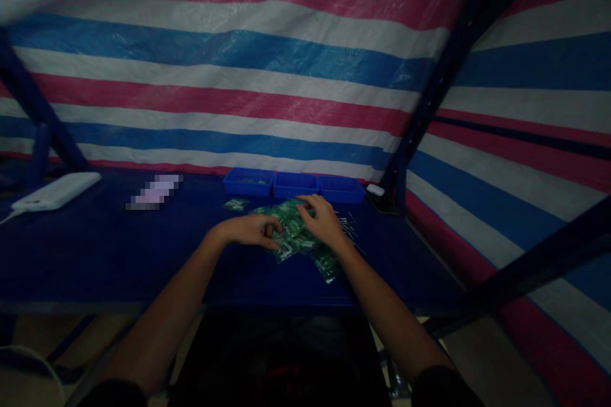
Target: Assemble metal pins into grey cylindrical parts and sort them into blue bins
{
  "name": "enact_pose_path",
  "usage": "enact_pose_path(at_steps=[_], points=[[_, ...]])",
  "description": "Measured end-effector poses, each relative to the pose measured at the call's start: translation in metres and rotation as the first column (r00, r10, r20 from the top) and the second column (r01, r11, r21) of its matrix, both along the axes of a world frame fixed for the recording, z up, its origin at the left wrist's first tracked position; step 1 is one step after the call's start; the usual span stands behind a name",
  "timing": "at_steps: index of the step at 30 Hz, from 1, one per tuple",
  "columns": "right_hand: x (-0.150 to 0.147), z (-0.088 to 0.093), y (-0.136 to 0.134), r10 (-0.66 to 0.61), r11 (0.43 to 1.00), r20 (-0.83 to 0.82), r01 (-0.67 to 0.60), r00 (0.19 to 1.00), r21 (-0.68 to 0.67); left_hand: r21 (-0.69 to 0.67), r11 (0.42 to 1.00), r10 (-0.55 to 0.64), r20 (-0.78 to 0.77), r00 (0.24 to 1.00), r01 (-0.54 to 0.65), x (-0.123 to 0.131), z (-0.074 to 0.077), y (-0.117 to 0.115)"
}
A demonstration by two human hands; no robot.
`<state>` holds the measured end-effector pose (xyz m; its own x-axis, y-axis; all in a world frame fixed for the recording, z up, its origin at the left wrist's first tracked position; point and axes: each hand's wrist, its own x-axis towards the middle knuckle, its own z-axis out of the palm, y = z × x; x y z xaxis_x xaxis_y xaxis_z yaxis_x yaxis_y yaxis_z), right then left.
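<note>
A heap of small clear plastic packets with green and whitish contents (294, 236) lies on the blue table (143, 254). My left hand (252, 230) is at the heap's left side, fingers curved and apart from the thumb, touching the packets. Across the upper right of the heap rests my right hand (322, 219), with thumb and fingers apart and nothing visibly gripped. Thin metal-looking sticks (351, 227) lie loose beside the right hand, partly hidden by it. One packet (236, 205) sits apart at the upper left.
Three blue bins, left (248, 182), middle (296, 186) and right (341, 189), stand in a row behind the heap; the left one holds some small items. A white power bank-like device (60, 191) with a cable lies far left, near a blurred-out object (155, 193). A small white case (375, 190) is right.
</note>
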<state>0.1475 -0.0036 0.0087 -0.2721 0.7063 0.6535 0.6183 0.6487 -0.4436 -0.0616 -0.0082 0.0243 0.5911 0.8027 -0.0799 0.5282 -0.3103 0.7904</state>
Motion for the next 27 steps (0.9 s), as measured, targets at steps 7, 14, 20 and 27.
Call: enact_pose_path(at_steps=[7,14,20,27], points=[[-0.003,0.0,-0.002,0.034,0.998,0.07,-0.03,0.997,-0.06,0.17,0.985,-0.036,0.047,0.998,0.027,0.014,0.0,-0.001],[-0.011,0.006,-0.008,0.216,0.873,-0.287,-0.316,0.933,-0.371,0.399,0.871,0.189,0.267,0.945,-0.287,0.014,0.011,0.0],[-0.009,0.002,-0.002,0.131,0.913,-0.326,-0.242,0.936,-0.33,0.498,0.806,0.299,0.122,0.946,-0.319,-0.003,0.005,0.011],[-0.009,-0.001,-0.005,0.142,0.976,0.033,-0.134,0.989,-0.169,0.508,0.455,0.882,-0.147,0.447,-0.731,-0.055,-0.021,0.039]])
